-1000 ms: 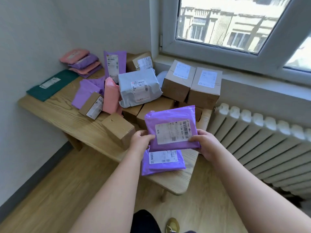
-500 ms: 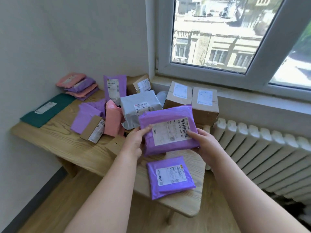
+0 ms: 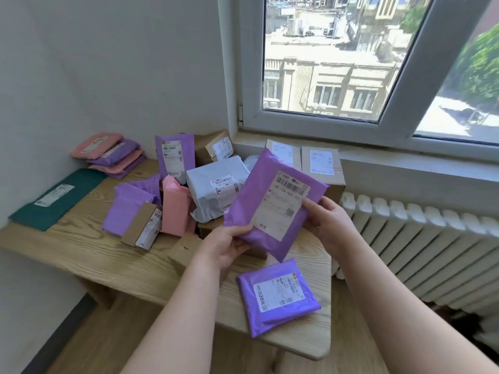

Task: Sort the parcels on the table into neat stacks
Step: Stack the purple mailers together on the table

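Sorting step: your left hand and right hand grip the mailer; next, likely square it onto the parcel.

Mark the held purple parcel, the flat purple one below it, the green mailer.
held purple parcel (image 3: 280, 203): head view, its label.
flat purple parcel (image 3: 278, 292): head view, its label.
green mailer (image 3: 73, 198): head view, bare middle.

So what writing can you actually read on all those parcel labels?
"20元": label on the flat purple parcel nearest the camera.
Label on the raised purple parcel: barcode and digits, too blurred to read.
Labels on the grey parcel and all others: too small or blurred.
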`<state>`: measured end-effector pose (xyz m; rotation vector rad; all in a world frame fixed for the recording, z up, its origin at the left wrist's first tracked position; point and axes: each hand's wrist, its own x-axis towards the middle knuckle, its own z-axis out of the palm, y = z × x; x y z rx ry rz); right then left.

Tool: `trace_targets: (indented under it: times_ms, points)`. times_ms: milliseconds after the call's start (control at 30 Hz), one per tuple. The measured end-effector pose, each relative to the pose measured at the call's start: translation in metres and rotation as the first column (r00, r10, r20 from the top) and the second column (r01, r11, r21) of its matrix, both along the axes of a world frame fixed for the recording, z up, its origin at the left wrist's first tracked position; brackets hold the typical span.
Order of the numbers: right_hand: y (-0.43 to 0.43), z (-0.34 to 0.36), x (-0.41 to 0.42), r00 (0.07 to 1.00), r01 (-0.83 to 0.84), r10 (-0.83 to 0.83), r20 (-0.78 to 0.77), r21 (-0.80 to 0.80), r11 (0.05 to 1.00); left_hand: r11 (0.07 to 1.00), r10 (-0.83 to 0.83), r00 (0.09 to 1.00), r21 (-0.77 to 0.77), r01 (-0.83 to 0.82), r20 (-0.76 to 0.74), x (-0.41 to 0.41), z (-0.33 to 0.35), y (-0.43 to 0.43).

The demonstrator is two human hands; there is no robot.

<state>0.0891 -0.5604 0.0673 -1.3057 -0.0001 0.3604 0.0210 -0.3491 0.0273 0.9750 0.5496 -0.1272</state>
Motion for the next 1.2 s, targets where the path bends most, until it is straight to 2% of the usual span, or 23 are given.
trace_targets:
  times_ms: [67,133,233,300,400,533,633,767,933,1033,1200]
  points:
    - [-0.001,0.003,0.001,1.0,0.004,-0.003,0.012,-0.009,1.0,0.995,-0.043,0.999,0.089,0.045,-0.025,-0.002,0.001,0.001]
    - [-0.003,0.005,0.0,1.0,0.003,-0.002,0.031,-0.025,1.0,0.988,0.035,0.999,0.148,-0.033,-0.015,0.002,0.006,0.003]
    - [-0.007,0.007,-0.003,0.997,-0.03,0.038,0.075,-0.096,0.995,0.948,0.22,0.972,0.215,-0.233,0.085,0.012,0.026,0.003]
    - [-0.008,0.009,-0.007,0.993,-0.063,0.076,0.091,-0.14,0.988,0.942,0.18,0.966,0.249,-0.223,0.184,0.02,0.04,0.001]
    - [-0.008,0.013,-0.014,0.985,-0.109,0.134,0.111,-0.203,0.973,0.959,0.144,0.959,0.206,-0.197,0.244,0.028,0.054,-0.006]
    - [-0.013,0.015,-0.019,0.984,-0.107,0.133,0.116,-0.208,0.972,0.956,0.28,0.92,0.009,-0.294,0.273,0.031,0.056,-0.014]
    - [-0.014,0.016,-0.021,0.986,-0.091,0.119,0.117,-0.223,0.97,0.932,0.363,0.908,-0.092,-0.351,0.21,0.028,0.053,-0.018]
    - [-0.013,0.019,-0.022,0.989,-0.033,0.065,0.136,-0.224,0.974,0.918,0.397,0.903,-0.076,-0.389,0.166,0.026,0.047,-0.019]
    - [-0.014,0.031,-0.016,0.984,0.094,-0.069,0.166,-0.149,0.984,0.934,0.357,0.916,-0.063,-0.351,0.186,0.028,0.051,-0.026]
    - [-0.018,0.038,-0.013,0.983,0.145,-0.132,0.127,-0.105,0.984,0.949,0.315,0.928,-0.044,-0.313,0.2,0.03,0.05,-0.027]
    - [-0.018,0.046,-0.011,0.99,0.135,-0.135,0.033,-0.022,0.991,0.946,0.32,0.927,-0.02,-0.323,0.193,0.038,0.057,-0.028]
